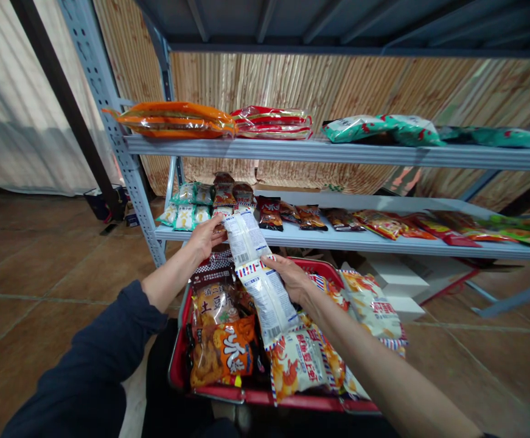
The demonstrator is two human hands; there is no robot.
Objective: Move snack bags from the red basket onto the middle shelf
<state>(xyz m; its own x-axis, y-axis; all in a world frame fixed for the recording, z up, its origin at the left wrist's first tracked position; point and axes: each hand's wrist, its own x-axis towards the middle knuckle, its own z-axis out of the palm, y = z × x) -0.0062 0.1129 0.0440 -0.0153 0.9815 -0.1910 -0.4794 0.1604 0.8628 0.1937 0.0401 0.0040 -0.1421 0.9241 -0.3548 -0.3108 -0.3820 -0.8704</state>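
Observation:
A strip of two joined snack packets (245,237), white with blue print and barcodes uppermost, hangs over the red basket (177,359). My left hand (206,238) is closed on the upper left edge of the strip, its fingertips partly hidden. At the striped seam between the packets, my right hand (289,277) pinches the strip. The basket beneath holds a brown-topped chip bag (214,298), an orange snack bag (235,353) and white shrimp-snack bags (297,359). Several more of these bags lean over its right side.
A blue-grey metal rack stands ahead. Its lower shelf (351,243) carries green-and-white packets (185,216), brown packets (223,193) and a row of flat bags. Orange bags (177,118) and teal bags (383,129) lie above. White boxes (395,274) sit below, right of the basket.

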